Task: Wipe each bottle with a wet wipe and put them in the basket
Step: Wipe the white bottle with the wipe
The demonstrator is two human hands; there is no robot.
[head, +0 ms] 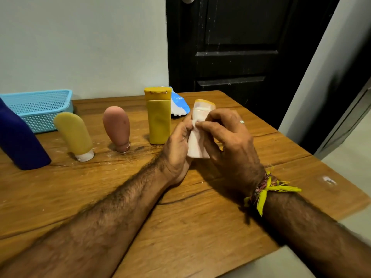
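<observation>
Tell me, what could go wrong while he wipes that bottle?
1. The bottle is wrapped in a wet wipe, so it might slip from the left hand and right hand.
2. The yellow bottle stands just beside the left hand; a bump could topple it.
3. The basket sits beyond the other bottles, so reaching over could knock them.

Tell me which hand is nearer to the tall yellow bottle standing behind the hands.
Left. The left hand sits just right of the tall yellow bottle, almost touching it. The right hand is farther right, beyond the wipe-wrapped bottle that both hands hold.
</observation>
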